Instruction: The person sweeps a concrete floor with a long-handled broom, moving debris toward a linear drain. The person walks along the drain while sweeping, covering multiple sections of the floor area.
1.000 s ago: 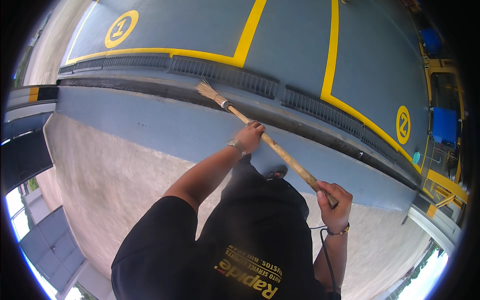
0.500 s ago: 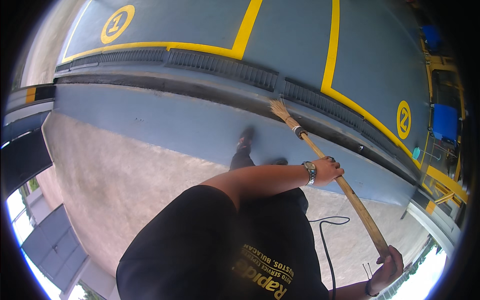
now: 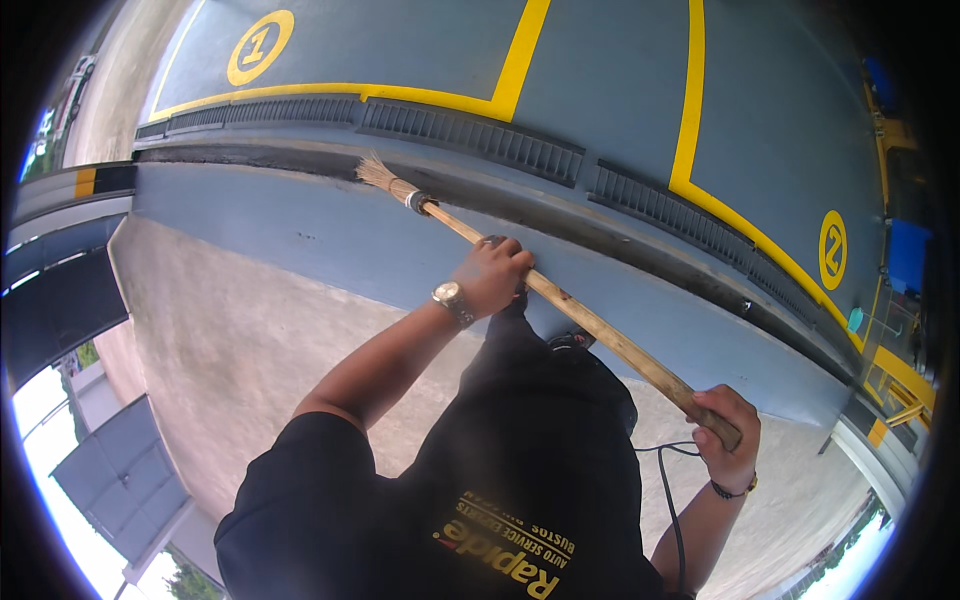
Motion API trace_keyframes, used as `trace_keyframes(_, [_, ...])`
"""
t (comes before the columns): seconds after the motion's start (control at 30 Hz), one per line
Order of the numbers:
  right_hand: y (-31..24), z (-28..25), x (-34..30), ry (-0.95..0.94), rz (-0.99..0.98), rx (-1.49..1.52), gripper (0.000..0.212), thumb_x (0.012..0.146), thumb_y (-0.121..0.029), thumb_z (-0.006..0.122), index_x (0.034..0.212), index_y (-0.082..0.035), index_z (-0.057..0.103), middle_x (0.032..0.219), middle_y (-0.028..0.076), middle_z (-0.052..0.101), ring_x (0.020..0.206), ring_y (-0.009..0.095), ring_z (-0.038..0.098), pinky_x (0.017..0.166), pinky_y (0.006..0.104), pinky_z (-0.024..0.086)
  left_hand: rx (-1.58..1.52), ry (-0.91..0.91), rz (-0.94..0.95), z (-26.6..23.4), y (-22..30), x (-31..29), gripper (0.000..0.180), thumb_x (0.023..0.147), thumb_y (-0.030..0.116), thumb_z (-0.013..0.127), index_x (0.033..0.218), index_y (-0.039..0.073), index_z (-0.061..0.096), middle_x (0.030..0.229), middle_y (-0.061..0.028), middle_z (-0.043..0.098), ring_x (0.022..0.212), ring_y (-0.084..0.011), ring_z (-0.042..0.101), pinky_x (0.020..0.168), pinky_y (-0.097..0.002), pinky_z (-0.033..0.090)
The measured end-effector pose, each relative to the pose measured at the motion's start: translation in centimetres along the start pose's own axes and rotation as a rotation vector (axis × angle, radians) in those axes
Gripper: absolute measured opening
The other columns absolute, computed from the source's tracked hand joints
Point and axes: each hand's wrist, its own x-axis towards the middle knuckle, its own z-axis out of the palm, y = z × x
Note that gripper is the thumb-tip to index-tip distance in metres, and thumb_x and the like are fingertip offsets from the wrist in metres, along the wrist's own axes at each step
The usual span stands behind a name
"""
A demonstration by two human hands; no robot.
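I grip a long wooden-handled broom (image 3: 590,322) with pale straw bristles, my left hand (image 3: 492,275) clenched mid-handle, my right hand (image 3: 725,435) clenched at its end; bristles touch the dark floor gutter (image 3: 560,215).

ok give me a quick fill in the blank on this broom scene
1. Both hands grip a long wooden ____.
2. The left hand wears a ____ on its wrist.
3. The right hand grips the handle's ____ end.
4. The bristles rest near the drain grate, beside a floor line painted ____.

Missing words: broom; watch; top; yellow
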Motion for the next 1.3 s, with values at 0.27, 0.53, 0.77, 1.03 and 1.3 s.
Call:
trace_keyframes(0.27, [4.2, 14.9, 16.0, -0.018, 0.038, -0.062, 0.03, 0.092, -0.025, 0.072, 0.111, -0.003, 0.073, 0.085, 0.013, 0.073, 0.07, 0.018, 0.069, 0.067, 0.03, 0.053, 0.025, 0.186, -0.599, 4.4, -16.7, -1.7, 0.029, 0.088, 0.007, 0.062, 0.117, 0.01, 0.062, 0.129, -0.0202, 0.054, 0.115, -0.0392, 0.059, 0.098, -0.0464, 0.05])
trace_keyframes(0.53, [2.4, 11.7, 11.1, 0.288, 0.119, -0.404, 0.025, 0.095, -0.019, 0.066, 0.101, 0.004, 0.074, 0.083, 0.016, 0.074, 0.074, 0.023, 0.073, 0.068, 0.0324, 0.055, -0.287, 0.104, -0.548, 13.5, -6.2, 4.6, 0.012, 0.083, 0.015, 0.068, 0.095, 0.011, 0.068, 0.115, -0.0145, 0.065, 0.105, -0.0382, 0.063, 0.092, -0.0471, 0.052])
trace_keyframes(0.77, [-3.8, -0.7, 0.8, 0.437, 0.419, -0.57, 0.022, 0.097, -0.013, 0.059, 0.104, 0.005, 0.07, 0.094, 0.014, 0.072, 0.086, 0.021, 0.067, 0.08, 0.032, 0.051, -0.408, -0.154, -0.114, 14.1, 9.7, 9.7, 0.011, 0.076, 0.007, 0.064, 0.087, 0.007, 0.067, 0.089, -0.0123, 0.069, 0.097, -0.0336, 0.065, 0.091, -0.0442, 0.05])
trace_keyframes(1.03, [-7.7, -8.1, -4.1, 0.132, -0.128, -0.249, 0.044, 0.08, -0.051, 0.073, 0.089, -0.009, 0.062, 0.101, 0.021, 0.054, 0.087, 0.023, 0.052, 0.068, 0.0306, 0.045, -0.491, -0.256, 0.135, 2.3, 15.1, 6.9, 0.014, 0.076, 0.004, 0.062, 0.089, 0.009, 0.061, 0.082, -0.0106, 0.066, 0.088, -0.0312, 0.066, 0.086, -0.0423, 0.045])
trace_keyframes(1.3, [-4.2, 1.1, 5.4, -0.128, -0.254, 0.049, 0.023, 0.069, -0.011, 0.078, 0.091, -0.008, 0.074, 0.1, 0.017, 0.058, 0.082, 0.022, 0.06, 0.069, 0.0302, 0.052, -0.221, -0.223, -0.061, -4.0, 3.1, 1.6, 0.013, 0.077, 0.003, 0.063, 0.087, 0.009, 0.059, 0.083, -0.01, 0.065, 0.088, -0.0341, 0.064, 0.087, -0.0443, 0.045])
